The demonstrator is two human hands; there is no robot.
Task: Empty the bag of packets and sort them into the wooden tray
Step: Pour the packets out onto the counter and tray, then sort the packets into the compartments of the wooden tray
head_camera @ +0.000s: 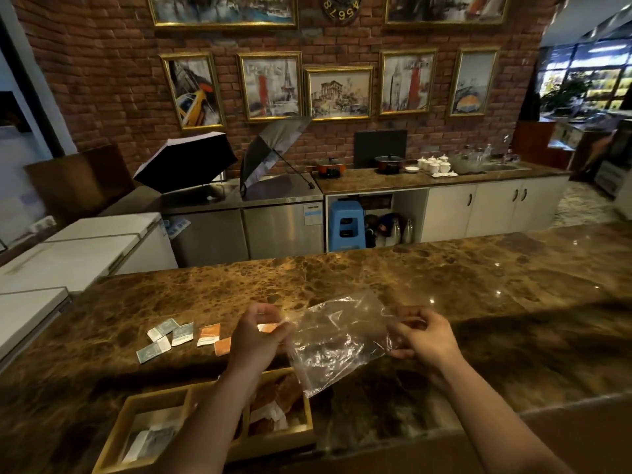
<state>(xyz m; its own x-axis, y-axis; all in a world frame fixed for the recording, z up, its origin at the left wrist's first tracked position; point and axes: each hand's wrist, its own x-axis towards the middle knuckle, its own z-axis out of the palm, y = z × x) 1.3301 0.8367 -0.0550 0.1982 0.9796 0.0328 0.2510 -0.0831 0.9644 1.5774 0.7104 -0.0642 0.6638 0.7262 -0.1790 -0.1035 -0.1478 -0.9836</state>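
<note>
I hold a clear plastic bag (337,340) above the marble counter, and it looks empty. My left hand (256,336) pinches its left edge; my right hand (422,333) pinches its right edge. On the counter left of my left hand lie grey-blue packets (164,336) and orange packets (209,334), one orange packet partly hidden behind my left hand. The wooden tray (154,396) sits at the counter's near edge under my left forearm. Its left compartment holds grey packets (150,441); its right compartment holds orange-brown and white packets (273,412). My arm hides the middle compartment.
The brown marble counter (478,285) stretches wide to the right and back. White chest freezers (68,254) stand to the left. Behind are steel units with two open umbrellas (219,159), a blue stool (346,229) and a back counter with pots and cups.
</note>
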